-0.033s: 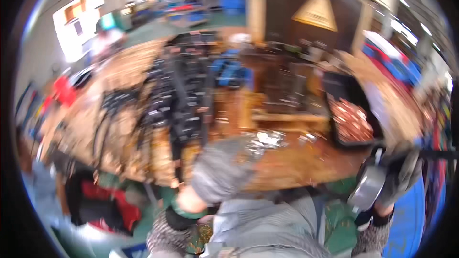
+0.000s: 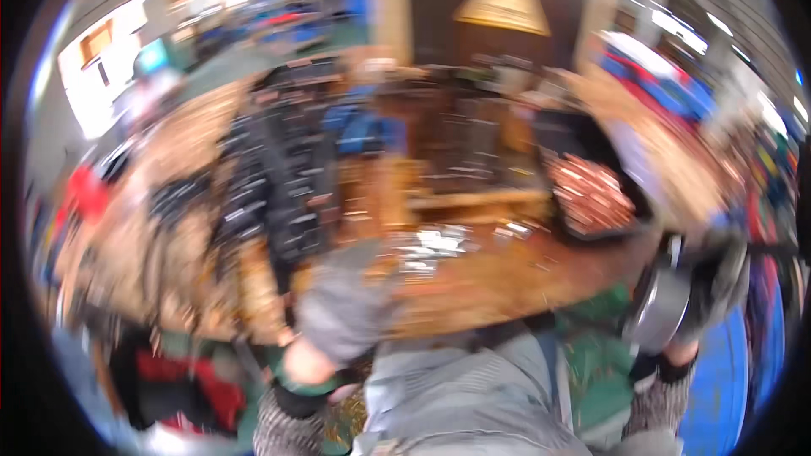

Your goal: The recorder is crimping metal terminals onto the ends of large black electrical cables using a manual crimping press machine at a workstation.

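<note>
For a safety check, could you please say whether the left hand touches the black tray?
Apart: the head view shows brown tabletop between the left hand and the black tray.

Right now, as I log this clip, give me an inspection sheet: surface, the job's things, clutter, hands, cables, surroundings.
Surface: wooden bench, strewn with small pieces.
Job's things: grey object, kind unclear; black tray holding copper-coloured pieces.
Clutter: shiny silver pieces mid-bench; dark heap left of them.
Hands: gloved left hand at the bench's near edge, grip too blurred to tell; gloved right hand holding the grey object.
Cables: cannot tell; the dark heap is blurred.
Surroundings: triangular yellow sign behind the bench; ceiling lights upper right.
</note>
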The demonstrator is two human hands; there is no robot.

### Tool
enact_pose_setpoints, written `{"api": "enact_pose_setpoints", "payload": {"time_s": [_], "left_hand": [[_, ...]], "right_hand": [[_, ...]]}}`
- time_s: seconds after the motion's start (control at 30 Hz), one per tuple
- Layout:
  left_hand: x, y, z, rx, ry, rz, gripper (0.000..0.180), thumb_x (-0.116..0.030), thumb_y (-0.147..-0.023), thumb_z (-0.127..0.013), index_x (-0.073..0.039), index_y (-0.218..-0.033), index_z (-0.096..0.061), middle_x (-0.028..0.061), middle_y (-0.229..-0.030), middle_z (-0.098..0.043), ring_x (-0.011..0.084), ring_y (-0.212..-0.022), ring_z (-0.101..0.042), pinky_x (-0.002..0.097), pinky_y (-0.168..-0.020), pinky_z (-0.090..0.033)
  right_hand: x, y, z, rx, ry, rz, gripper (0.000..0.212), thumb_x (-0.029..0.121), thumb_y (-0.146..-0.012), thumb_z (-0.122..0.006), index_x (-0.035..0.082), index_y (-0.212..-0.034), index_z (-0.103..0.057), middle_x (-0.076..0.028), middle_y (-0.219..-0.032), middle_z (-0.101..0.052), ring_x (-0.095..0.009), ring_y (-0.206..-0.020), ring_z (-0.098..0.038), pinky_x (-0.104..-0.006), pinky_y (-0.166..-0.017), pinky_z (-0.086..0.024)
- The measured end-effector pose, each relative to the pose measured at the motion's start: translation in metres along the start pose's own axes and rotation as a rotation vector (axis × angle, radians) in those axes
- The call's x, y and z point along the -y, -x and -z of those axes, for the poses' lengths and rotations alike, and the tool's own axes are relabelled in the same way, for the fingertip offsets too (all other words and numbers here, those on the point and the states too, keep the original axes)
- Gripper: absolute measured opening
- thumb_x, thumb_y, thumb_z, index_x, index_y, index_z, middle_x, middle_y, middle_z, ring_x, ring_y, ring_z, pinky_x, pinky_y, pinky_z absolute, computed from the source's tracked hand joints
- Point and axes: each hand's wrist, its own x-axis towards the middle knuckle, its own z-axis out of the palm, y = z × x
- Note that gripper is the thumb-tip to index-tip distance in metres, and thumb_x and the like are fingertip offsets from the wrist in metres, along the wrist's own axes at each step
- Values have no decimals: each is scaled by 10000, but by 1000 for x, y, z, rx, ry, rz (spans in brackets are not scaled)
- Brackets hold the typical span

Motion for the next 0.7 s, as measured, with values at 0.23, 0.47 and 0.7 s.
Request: {"api": "enact_pose_setpoints", "payload": {"time_s": [0.23, 0.47, 0.7], "left_hand": [[72, 64, -28, 249, -80, 84, 465, -208, -673, -655, -51, -1094, -537, 188, -1284, -419, 348, -1130, -444, 391, -900, -397], [116, 91, -43, 97, 411, 258, 412, -348, -867, -501, -45, -1139, -568, 174, -1220, -496, 340, -1028, -516, 357, -854, -440], [65, 46, -25, 252, -50, 53, 383, -302, -822, -533, -37, -1095, -575, 186, -1150, -541, 350, -1014, -519, 367, -857, -433]], "right_hand": [[50, -152, 137, -282, 681, 183, 288, 222, -928, -474, -10, -1014, -622, -49, -856, -627, -113, -777, -580, -240, -703, -464], [110, -189, 307, -133, 1565, -12, 360, 404, -886, -452, 100, -990, -615, -144, -823, -645, -305, -734, -620, -374, -675, -477], [77, -160, 305, 441, 2151, -380, 273, 336, -855, -487, 101, -932, -602, -156, -775, -626, -323, -772, -617, -438, -681, -473]]}}
